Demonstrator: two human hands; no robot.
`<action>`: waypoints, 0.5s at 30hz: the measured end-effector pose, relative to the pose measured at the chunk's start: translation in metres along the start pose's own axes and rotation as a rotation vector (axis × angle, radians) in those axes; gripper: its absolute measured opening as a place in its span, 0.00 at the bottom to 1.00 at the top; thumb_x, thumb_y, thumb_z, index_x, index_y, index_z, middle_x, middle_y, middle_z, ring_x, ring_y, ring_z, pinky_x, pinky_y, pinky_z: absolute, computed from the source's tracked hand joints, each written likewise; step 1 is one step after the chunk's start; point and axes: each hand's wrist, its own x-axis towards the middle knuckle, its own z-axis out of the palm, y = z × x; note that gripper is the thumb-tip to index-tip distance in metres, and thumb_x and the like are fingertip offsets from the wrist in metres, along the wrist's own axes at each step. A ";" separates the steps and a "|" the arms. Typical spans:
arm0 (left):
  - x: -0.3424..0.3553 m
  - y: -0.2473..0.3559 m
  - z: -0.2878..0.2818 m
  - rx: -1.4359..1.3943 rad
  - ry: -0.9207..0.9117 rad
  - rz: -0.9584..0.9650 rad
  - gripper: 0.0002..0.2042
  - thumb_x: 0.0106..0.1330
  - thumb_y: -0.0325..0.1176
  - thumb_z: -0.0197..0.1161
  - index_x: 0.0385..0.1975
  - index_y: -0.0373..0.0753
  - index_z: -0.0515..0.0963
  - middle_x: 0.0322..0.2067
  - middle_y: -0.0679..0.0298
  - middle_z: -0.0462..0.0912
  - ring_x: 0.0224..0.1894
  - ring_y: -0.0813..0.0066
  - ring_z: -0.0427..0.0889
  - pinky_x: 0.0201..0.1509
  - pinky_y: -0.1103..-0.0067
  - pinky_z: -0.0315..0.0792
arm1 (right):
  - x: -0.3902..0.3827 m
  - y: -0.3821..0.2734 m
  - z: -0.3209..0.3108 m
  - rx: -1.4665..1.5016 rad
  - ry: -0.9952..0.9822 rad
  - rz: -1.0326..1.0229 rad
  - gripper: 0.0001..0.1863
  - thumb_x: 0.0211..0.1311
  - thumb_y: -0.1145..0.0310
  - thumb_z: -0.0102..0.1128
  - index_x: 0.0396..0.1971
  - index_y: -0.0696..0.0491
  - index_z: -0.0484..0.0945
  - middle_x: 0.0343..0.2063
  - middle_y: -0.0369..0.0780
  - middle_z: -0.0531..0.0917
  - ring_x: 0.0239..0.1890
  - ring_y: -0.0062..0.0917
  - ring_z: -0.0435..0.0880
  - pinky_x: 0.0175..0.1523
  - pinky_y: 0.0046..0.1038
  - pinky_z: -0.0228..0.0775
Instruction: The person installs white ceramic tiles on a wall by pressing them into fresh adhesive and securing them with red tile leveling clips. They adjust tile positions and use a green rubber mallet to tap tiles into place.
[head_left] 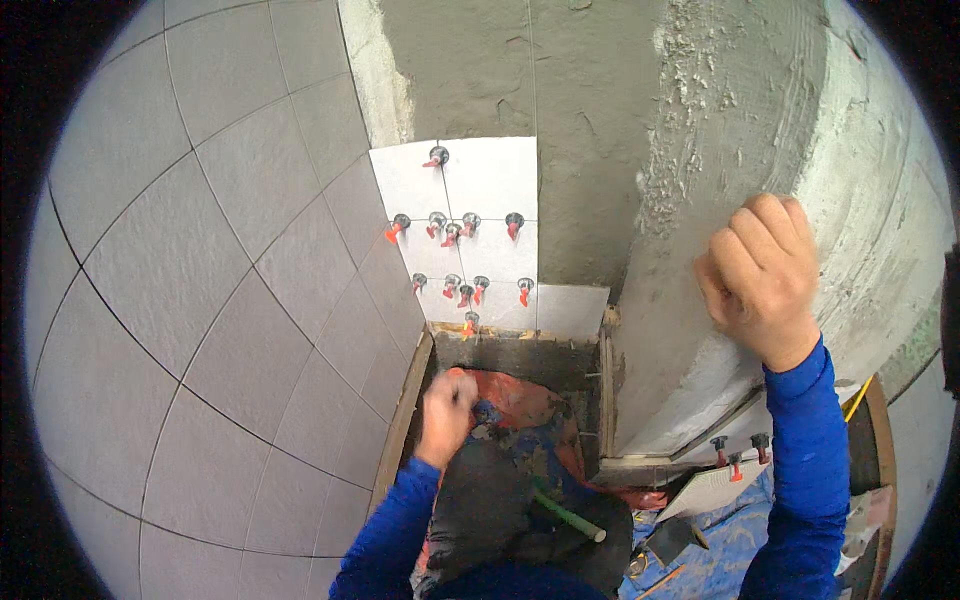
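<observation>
My right hand is raised in a closed fist in front of the rough plastered wall at the right. Whatever it may hold is hidden by the fingers. Lower down, my left hand is curled closed and a little blurred, above the red and blue sheeting near my knees. I cannot make out anything in it. Ahead of both hands, white tiles cover the lower part of the wall, with red-tipped levelling clips along their joints. Above and beside them is grey mortar, crossed by a thin vertical line.
Large grey tiles cover the left wall. A recessed floor with a raised wooden edge lies below. A green handle or tube rests near my legs. At lower right are a loose tile, more clips and blue sheeting.
</observation>
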 end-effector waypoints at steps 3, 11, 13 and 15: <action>0.115 0.043 -0.040 0.092 0.302 0.409 0.07 0.60 0.24 0.67 0.36 0.32 0.78 0.36 0.50 0.79 0.39 0.47 0.80 0.45 0.62 0.75 | 0.002 -0.002 -0.001 -0.058 -0.038 0.007 0.15 0.28 0.73 0.67 0.18 0.51 0.69 0.21 0.38 0.66 0.29 0.33 0.71 0.33 0.34 0.63; 0.308 0.097 -0.086 0.622 0.336 0.552 0.45 0.39 0.39 0.85 0.64 0.50 0.72 0.62 0.55 0.70 0.65 0.50 0.66 0.70 0.59 0.61 | 0.005 -0.008 0.003 -0.141 -0.080 0.026 0.18 0.23 0.73 0.68 0.19 0.53 0.68 0.23 0.40 0.68 0.30 0.37 0.71 0.33 0.36 0.61; 0.316 0.091 -0.079 0.613 0.370 0.639 0.46 0.36 0.42 0.85 0.63 0.50 0.73 0.61 0.57 0.70 0.66 0.53 0.66 0.72 0.57 0.57 | 0.004 -0.008 0.003 -0.163 -0.087 0.033 0.18 0.24 0.73 0.68 0.19 0.53 0.69 0.23 0.41 0.69 0.30 0.38 0.72 0.35 0.37 0.61; 0.320 0.084 -0.073 0.615 0.375 0.650 0.47 0.34 0.43 0.85 0.63 0.51 0.73 0.61 0.57 0.71 0.66 0.53 0.65 0.72 0.56 0.55 | 0.003 -0.009 0.004 -0.181 -0.106 0.037 0.17 0.25 0.73 0.68 0.20 0.54 0.69 0.24 0.41 0.69 0.31 0.40 0.72 0.36 0.38 0.62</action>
